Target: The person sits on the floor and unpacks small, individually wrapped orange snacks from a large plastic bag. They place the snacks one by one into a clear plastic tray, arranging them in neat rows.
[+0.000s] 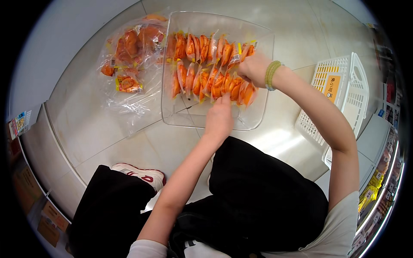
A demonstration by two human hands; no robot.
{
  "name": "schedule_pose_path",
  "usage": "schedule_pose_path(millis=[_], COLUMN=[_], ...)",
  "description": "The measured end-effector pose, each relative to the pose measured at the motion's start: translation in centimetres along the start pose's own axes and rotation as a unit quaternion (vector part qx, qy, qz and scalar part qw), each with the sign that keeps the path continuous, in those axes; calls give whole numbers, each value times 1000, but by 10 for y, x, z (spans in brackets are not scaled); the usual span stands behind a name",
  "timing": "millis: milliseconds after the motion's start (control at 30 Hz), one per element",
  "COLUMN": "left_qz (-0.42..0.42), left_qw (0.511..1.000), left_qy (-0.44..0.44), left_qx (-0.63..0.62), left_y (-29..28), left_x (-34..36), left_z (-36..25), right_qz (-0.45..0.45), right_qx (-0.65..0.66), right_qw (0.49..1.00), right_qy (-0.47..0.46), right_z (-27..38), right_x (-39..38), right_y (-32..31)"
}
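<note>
A clear plastic container (189, 119) on the floor holds two rows of orange food packets (202, 45) standing on edge. My left hand (218, 118) touches the lower row from the near side, its fingers bent and their tips partly among the packets. My right hand (254, 68), with a beaded bracelet, reaches in at the rows' right end, fingers curled down and partly hidden behind the hand. What either hand grips is unclear. Left of the container lies a crumpled clear bag (137, 43) with more orange packets.
A white perforated plastic basket (354, 107) with an orange label stands at the right. A light cabinet side (51, 34) is at upper left, shelving with boxes (53, 215) at lower left, and stocked shelves (374, 185) at far right. My legs fill the near foreground.
</note>
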State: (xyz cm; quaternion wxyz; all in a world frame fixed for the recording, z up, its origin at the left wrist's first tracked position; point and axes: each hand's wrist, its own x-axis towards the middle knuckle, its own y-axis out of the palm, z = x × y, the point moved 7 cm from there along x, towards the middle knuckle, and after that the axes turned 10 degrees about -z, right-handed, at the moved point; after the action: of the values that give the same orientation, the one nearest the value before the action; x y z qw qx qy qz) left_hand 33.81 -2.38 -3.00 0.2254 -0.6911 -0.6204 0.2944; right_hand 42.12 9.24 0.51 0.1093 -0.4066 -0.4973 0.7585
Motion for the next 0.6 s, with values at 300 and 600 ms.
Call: schedule_pose_path(millis=[300, 600], left_qz=[-44, -106], left_qw=[998, 987], left_qy=[32, 117], left_qx=[-33, 39], left_y=[-6, 18], left_x=[4, 14], left_z=[-22, -19], right_qz=[73, -44], right_qx=[-38, -86], right_qw=[996, 993], right_qy=[-16, -62], right_z=[22, 30], right_x=[-23, -19], right_y=[1, 7])
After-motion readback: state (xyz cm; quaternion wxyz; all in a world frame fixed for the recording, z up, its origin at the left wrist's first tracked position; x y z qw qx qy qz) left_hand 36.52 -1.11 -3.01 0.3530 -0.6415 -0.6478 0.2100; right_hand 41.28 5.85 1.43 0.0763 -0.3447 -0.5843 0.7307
